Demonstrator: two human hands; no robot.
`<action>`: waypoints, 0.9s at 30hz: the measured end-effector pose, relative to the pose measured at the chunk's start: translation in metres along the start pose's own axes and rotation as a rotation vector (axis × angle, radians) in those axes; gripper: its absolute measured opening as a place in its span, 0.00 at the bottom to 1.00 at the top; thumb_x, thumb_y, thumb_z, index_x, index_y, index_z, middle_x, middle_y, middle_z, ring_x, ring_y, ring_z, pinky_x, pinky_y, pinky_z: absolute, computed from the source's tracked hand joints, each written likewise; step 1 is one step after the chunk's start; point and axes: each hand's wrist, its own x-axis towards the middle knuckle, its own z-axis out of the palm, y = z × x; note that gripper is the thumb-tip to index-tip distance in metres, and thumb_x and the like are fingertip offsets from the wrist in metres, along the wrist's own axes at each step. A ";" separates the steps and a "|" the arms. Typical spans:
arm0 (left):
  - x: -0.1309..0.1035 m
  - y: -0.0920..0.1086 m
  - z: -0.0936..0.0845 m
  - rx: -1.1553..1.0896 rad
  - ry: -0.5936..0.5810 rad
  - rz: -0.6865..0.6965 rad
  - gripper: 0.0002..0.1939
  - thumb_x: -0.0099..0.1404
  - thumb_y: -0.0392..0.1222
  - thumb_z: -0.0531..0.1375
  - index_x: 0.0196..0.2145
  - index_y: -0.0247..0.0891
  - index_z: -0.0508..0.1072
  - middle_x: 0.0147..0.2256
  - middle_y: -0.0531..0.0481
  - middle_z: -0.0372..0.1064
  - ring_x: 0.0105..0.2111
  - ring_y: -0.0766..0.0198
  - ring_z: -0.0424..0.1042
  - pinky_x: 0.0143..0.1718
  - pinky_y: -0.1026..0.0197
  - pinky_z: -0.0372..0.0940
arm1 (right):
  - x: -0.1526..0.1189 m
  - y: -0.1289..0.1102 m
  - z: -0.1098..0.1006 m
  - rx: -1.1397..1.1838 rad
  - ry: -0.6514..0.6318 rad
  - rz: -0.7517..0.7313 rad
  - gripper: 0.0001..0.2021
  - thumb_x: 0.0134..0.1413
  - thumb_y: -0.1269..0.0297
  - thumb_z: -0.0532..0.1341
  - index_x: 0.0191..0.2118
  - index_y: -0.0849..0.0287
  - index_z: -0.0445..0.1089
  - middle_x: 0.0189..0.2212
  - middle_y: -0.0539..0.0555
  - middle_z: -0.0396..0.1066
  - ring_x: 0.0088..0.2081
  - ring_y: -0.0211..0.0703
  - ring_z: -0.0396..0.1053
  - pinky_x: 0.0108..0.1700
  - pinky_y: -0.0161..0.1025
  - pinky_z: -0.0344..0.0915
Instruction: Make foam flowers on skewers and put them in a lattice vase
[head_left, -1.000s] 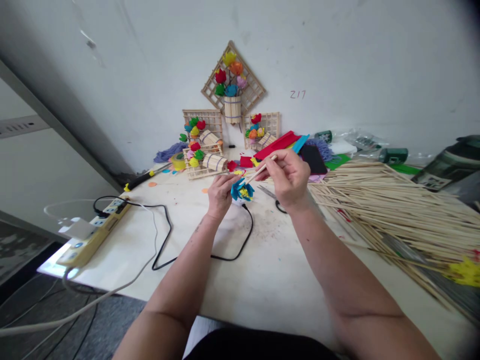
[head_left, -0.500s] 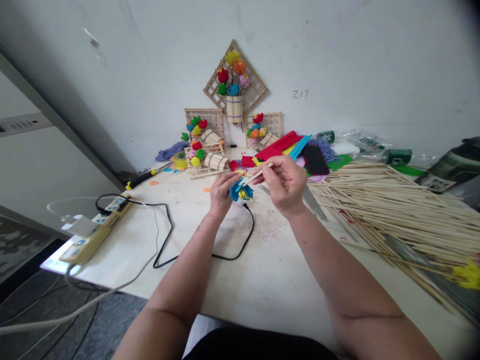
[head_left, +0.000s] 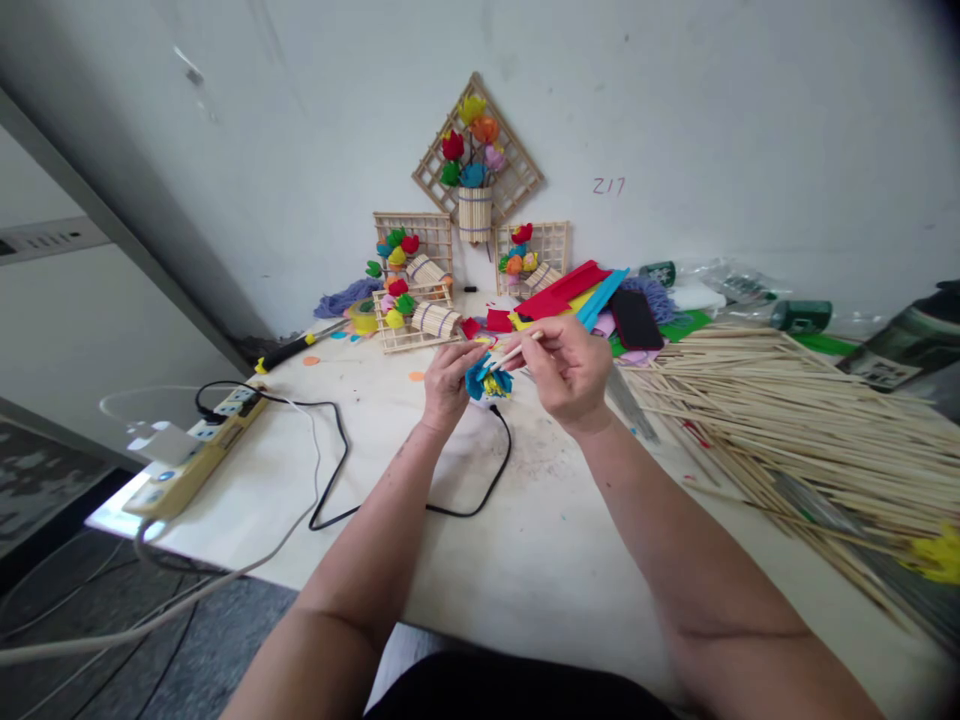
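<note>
Between my hands is a blue paper flower [head_left: 477,381] with a yellow fringed centre [head_left: 496,385]. My left hand [head_left: 448,382] is closed on the flower's left side. A short pale wooden stick [head_left: 516,352] is pinched in the fingers of my right hand [head_left: 568,366], its lower tip touching or very close to the blue petals. Just behind the flower, small red and yellow scraps show in part between the hands. A black cable [head_left: 501,440] ends at a pale round object under the flower, mostly hidden by my left hand and forearm.
Wooden lattice frames with paper flowers [head_left: 474,175] stand against the wall. Many thin wooden sticks [head_left: 795,420] cover the table's right side. Red crepe paper [head_left: 566,290] and a phone [head_left: 637,320] lie behind my right hand. A power strip [head_left: 196,455] with cables sits at left.
The view has shifted slightly, so everything sits a little differently in the picture. Both hands keep their hold on the flower and stick; the stick's tip stays at the petals.
</note>
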 end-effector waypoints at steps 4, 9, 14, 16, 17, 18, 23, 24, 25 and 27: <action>0.001 0.002 -0.001 0.019 -0.025 -0.018 0.14 0.64 0.44 0.52 0.40 0.38 0.74 0.39 0.44 0.72 0.39 0.64 0.68 0.41 0.61 0.64 | 0.001 0.002 -0.002 -0.108 -0.025 -0.049 0.02 0.53 0.66 0.55 0.33 0.57 0.63 0.23 0.50 0.71 0.23 0.36 0.71 0.27 0.33 0.69; 0.001 0.002 -0.002 0.025 -0.018 -0.013 0.14 0.65 0.43 0.51 0.39 0.37 0.74 0.39 0.45 0.72 0.39 0.65 0.68 0.41 0.61 0.64 | 0.002 0.000 -0.004 -0.270 -0.032 -0.180 0.02 0.52 0.67 0.55 0.32 0.57 0.64 0.24 0.50 0.72 0.23 0.35 0.70 0.26 0.33 0.67; 0.001 0.003 -0.002 0.046 -0.032 -0.021 0.14 0.65 0.43 0.50 0.39 0.38 0.75 0.39 0.45 0.72 0.39 0.65 0.68 0.40 0.61 0.64 | 0.002 -0.007 -0.004 -0.398 -0.029 -0.293 0.03 0.53 0.68 0.54 0.34 0.54 0.64 0.24 0.49 0.72 0.23 0.37 0.69 0.26 0.34 0.65; 0.002 0.003 -0.003 0.042 -0.031 -0.017 0.15 0.65 0.44 0.50 0.39 0.38 0.74 0.39 0.45 0.72 0.39 0.65 0.68 0.40 0.61 0.64 | 0.002 -0.008 -0.004 -0.420 -0.033 -0.323 0.04 0.52 0.68 0.54 0.34 0.54 0.63 0.24 0.49 0.72 0.23 0.37 0.69 0.26 0.35 0.65; 0.002 0.003 -0.003 0.035 -0.026 -0.012 0.15 0.65 0.44 0.50 0.39 0.38 0.74 0.39 0.45 0.72 0.38 0.65 0.68 0.40 0.61 0.64 | 0.003 -0.008 -0.004 -0.427 -0.041 -0.336 0.04 0.52 0.69 0.54 0.35 0.54 0.63 0.24 0.49 0.72 0.23 0.37 0.69 0.26 0.35 0.65; 0.002 0.003 -0.002 0.026 -0.019 -0.005 0.15 0.65 0.44 0.50 0.39 0.38 0.74 0.39 0.45 0.72 0.38 0.65 0.68 0.40 0.61 0.64 | 0.003 -0.008 -0.004 -0.434 -0.051 -0.349 0.04 0.52 0.69 0.54 0.35 0.54 0.63 0.24 0.49 0.72 0.23 0.37 0.69 0.26 0.35 0.65; 0.001 0.001 -0.002 0.016 -0.007 0.009 0.15 0.65 0.44 0.50 0.39 0.38 0.74 0.39 0.45 0.72 0.38 0.65 0.68 0.40 0.61 0.63 | 0.003 -0.004 -0.004 -0.467 -0.100 -0.409 0.05 0.51 0.70 0.55 0.35 0.54 0.64 0.23 0.48 0.71 0.22 0.36 0.68 0.26 0.34 0.63; 0.001 0.001 -0.002 0.024 -0.016 -0.001 0.16 0.66 0.45 0.49 0.39 0.38 0.74 0.39 0.45 0.72 0.38 0.64 0.68 0.40 0.61 0.63 | 0.003 -0.004 -0.004 -0.457 -0.107 -0.405 0.05 0.51 0.70 0.54 0.35 0.54 0.64 0.23 0.48 0.71 0.22 0.36 0.68 0.26 0.34 0.63; 0.001 0.001 -0.002 0.033 -0.024 -0.013 0.16 0.66 0.46 0.49 0.39 0.38 0.74 0.39 0.45 0.72 0.39 0.64 0.68 0.41 0.61 0.63 | 0.003 -0.003 -0.004 -0.438 -0.110 -0.392 0.05 0.52 0.70 0.54 0.35 0.54 0.64 0.23 0.48 0.71 0.23 0.36 0.68 0.27 0.34 0.64; 0.001 0.001 -0.002 0.049 -0.034 -0.030 0.17 0.66 0.46 0.49 0.39 0.38 0.74 0.39 0.45 0.72 0.39 0.64 0.68 0.41 0.60 0.64 | 0.002 -0.003 -0.004 -0.389 -0.098 -0.348 0.05 0.52 0.69 0.54 0.35 0.54 0.64 0.24 0.48 0.71 0.23 0.36 0.68 0.27 0.34 0.64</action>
